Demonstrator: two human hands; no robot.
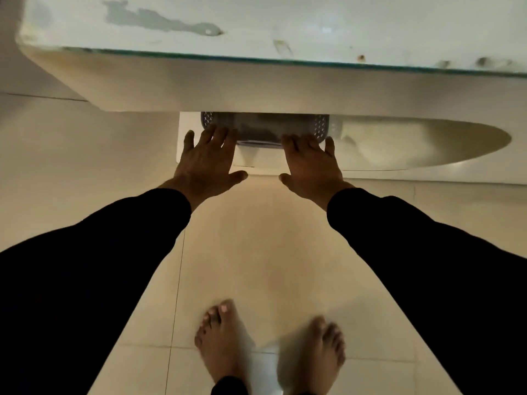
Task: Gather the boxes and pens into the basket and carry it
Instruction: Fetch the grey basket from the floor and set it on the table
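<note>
A grey perforated basket (265,128) sits on a low white shelf (256,162) beneath the table top, its far part hidden under the table edge. My left hand (206,161) reaches to the basket's left near corner with fingers spread and straight, fingertips at its rim. My right hand (309,163) does the same at the right near corner. Neither hand curls round the basket. What lies inside the basket is too dark to tell; no boxes or pens show.
A white table top (285,24) with worn patches and a glass edge overhangs the shelf. The curved lower shelf runs off to the right (427,143). Beige tiled floor (256,252) lies below, with my two bare feet (268,346) near the bottom.
</note>
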